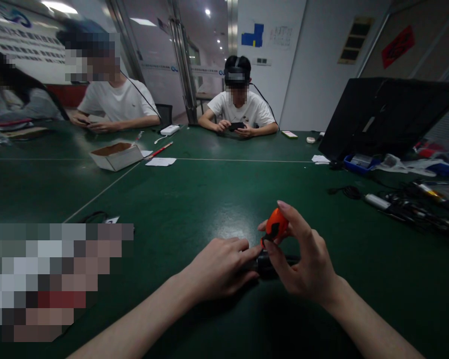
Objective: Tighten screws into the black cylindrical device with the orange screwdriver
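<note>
Your right hand (313, 263) grips an orange piece (279, 222), your left hand (221, 264) a black object (266, 265). A blue tray (353, 166) holds something grey (362, 160).

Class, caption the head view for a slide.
At a green table, the right hand pinches an orange-and-black item while the left hand holds a black object.

Over my feed I get orange patched with black on the handle (278, 221), black on the cylindrical piece (267, 264) and monitor (389, 117), dark green crossed by thin pale lines on the tabletop (209, 192).
</note>
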Demonstrator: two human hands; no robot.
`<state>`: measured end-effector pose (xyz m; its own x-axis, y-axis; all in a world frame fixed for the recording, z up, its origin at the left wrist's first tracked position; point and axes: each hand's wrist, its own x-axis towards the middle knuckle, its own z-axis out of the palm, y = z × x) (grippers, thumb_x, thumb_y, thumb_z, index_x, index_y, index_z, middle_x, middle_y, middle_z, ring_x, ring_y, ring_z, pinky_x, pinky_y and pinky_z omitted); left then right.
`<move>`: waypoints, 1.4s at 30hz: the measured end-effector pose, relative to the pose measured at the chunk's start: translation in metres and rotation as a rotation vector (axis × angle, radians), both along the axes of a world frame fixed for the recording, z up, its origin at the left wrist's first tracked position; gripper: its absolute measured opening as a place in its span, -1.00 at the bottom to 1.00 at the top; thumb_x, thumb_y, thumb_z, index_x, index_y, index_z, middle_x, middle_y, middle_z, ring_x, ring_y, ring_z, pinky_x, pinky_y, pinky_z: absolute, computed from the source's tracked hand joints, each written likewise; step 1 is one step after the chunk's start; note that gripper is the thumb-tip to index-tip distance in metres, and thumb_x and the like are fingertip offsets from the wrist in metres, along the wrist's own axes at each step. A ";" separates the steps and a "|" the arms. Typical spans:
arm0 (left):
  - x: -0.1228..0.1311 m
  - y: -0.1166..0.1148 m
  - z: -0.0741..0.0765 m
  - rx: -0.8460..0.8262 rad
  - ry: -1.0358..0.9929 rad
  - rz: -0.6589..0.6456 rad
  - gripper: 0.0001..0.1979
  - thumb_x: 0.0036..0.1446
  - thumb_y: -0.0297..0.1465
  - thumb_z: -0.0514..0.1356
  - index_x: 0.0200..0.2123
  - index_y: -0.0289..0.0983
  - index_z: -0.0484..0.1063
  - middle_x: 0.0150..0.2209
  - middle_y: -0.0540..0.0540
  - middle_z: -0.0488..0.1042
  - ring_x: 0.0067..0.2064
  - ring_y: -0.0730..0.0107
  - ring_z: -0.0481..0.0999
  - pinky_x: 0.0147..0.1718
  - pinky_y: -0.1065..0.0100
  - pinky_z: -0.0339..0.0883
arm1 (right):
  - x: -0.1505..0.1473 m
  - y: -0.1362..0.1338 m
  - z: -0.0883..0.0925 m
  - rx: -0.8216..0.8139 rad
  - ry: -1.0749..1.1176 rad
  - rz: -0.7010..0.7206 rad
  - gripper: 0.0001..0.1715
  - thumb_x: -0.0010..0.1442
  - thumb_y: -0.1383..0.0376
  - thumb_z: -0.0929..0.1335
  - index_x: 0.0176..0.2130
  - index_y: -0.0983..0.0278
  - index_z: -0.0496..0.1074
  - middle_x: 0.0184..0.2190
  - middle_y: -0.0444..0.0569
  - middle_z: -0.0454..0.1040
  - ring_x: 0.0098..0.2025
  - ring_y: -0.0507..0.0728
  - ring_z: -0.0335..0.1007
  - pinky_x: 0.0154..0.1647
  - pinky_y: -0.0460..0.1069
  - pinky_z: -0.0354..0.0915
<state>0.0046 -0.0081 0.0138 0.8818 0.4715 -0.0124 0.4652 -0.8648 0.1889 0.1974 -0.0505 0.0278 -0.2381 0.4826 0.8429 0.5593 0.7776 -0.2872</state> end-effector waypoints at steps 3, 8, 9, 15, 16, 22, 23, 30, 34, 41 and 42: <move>0.000 0.000 0.002 -0.006 0.014 -0.006 -0.72 0.28 -0.31 0.12 0.04 -0.20 0.33 -0.12 -0.15 0.45 -0.20 0.19 0.50 -0.28 0.26 0.42 | 0.001 0.002 -0.004 -0.011 0.018 -0.021 -0.18 0.20 0.44 0.34 0.34 0.18 -0.02 -0.22 -0.05 0.51 -0.39 0.03 0.46 -0.40 -0.06 0.47; 0.000 0.001 0.000 -0.015 0.005 -0.011 -0.76 0.27 -0.31 0.12 -0.02 -0.23 0.36 -0.18 -0.14 0.46 -0.24 0.21 0.50 -0.30 0.28 0.41 | 0.003 0.006 -0.005 0.081 0.015 -0.041 -0.18 0.21 0.33 0.39 0.33 0.18 0.00 -0.33 -0.11 0.48 -0.43 0.05 0.41 -0.42 -0.06 0.45; 0.000 0.001 -0.001 -0.010 0.000 -0.010 -0.76 0.27 -0.31 0.12 -0.02 -0.22 0.35 -0.20 -0.13 0.46 -0.26 0.21 0.50 -0.32 0.29 0.41 | 0.002 0.006 -0.003 0.091 0.001 -0.034 -0.20 0.22 0.32 0.38 0.33 0.19 0.00 -0.34 -0.11 0.48 -0.42 0.06 0.41 -0.44 -0.06 0.44; 0.000 0.000 -0.001 0.011 -0.011 -0.008 -0.68 0.27 -0.31 0.13 0.08 -0.18 0.29 -0.18 -0.12 0.45 -0.25 0.21 0.49 -0.33 0.29 0.40 | -0.001 0.000 0.003 0.065 -0.022 0.004 -0.22 0.20 0.46 0.31 0.33 0.24 0.01 -0.25 -0.04 0.52 -0.29 0.08 0.47 -0.32 -0.02 0.47; 0.000 0.000 -0.001 0.013 -0.008 -0.007 -0.67 0.27 -0.31 0.13 0.08 -0.18 0.29 -0.17 -0.12 0.45 -0.25 0.21 0.49 -0.34 0.29 0.39 | -0.001 0.000 0.003 0.067 -0.023 0.001 -0.21 0.19 0.48 0.30 0.33 0.24 0.01 -0.24 -0.03 0.52 -0.28 0.08 0.48 -0.32 -0.02 0.47; 0.000 -0.001 -0.001 0.021 0.001 -0.006 -0.71 0.28 -0.30 0.12 0.05 -0.21 0.32 -0.16 -0.13 0.45 -0.25 0.21 0.49 -0.33 0.27 0.40 | 0.001 0.001 0.000 0.125 0.004 -0.051 -0.17 0.18 0.45 0.36 0.33 0.20 0.01 -0.34 -0.12 0.49 -0.37 0.07 0.45 -0.41 -0.03 0.46; 0.000 0.000 -0.001 0.023 -0.006 -0.007 -0.71 0.28 -0.30 0.12 0.04 -0.22 0.32 -0.16 -0.13 0.46 -0.25 0.21 0.49 -0.32 0.27 0.40 | 0.001 0.002 -0.001 0.137 0.007 -0.058 -0.16 0.18 0.44 0.37 0.33 0.20 0.01 -0.37 -0.13 0.47 -0.38 0.08 0.45 -0.43 -0.04 0.46; 0.000 0.000 0.000 0.036 -0.024 -0.012 -0.66 0.26 -0.31 0.15 0.09 -0.20 0.29 -0.22 -0.10 0.45 -0.31 0.25 0.48 -0.40 0.33 0.35 | 0.002 0.002 0.001 0.103 -0.006 -0.023 -0.21 0.21 0.37 0.36 0.32 0.23 0.02 -0.30 -0.06 0.49 -0.36 0.08 0.47 -0.41 -0.04 0.47; 0.000 0.000 0.001 0.044 -0.012 -0.012 -0.65 0.26 -0.30 0.15 0.09 -0.19 0.28 -0.19 -0.11 0.45 -0.29 0.25 0.47 -0.41 0.34 0.34 | 0.003 -0.001 0.000 0.026 -0.014 0.009 -0.21 0.21 0.46 0.28 0.35 0.27 -0.04 -0.16 0.04 0.50 -0.35 0.07 0.49 -0.36 0.00 0.48; 0.000 0.000 -0.001 0.026 0.000 -0.007 -0.65 0.27 -0.29 0.13 0.10 -0.19 0.28 -0.18 -0.12 0.45 -0.26 0.22 0.49 -0.33 0.29 0.39 | 0.004 0.003 -0.005 0.098 0.031 -0.024 -0.19 0.19 0.44 0.36 0.32 0.23 0.01 -0.28 -0.05 0.48 -0.42 0.05 0.43 -0.43 -0.04 0.46; -0.001 0.000 -0.001 0.028 -0.006 -0.006 -0.65 0.27 -0.29 0.13 0.10 -0.19 0.28 -0.18 -0.12 0.45 -0.26 0.22 0.49 -0.32 0.28 0.39 | 0.004 0.003 -0.004 0.120 0.024 -0.027 -0.19 0.19 0.42 0.37 0.32 0.22 0.01 -0.31 -0.08 0.47 -0.42 0.06 0.42 -0.45 -0.04 0.45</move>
<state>0.0041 -0.0080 0.0126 0.8844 0.4667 0.0059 0.4592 -0.8723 0.1679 0.2013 -0.0470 0.0237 -0.2054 0.3842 0.9001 0.5743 0.7920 -0.2070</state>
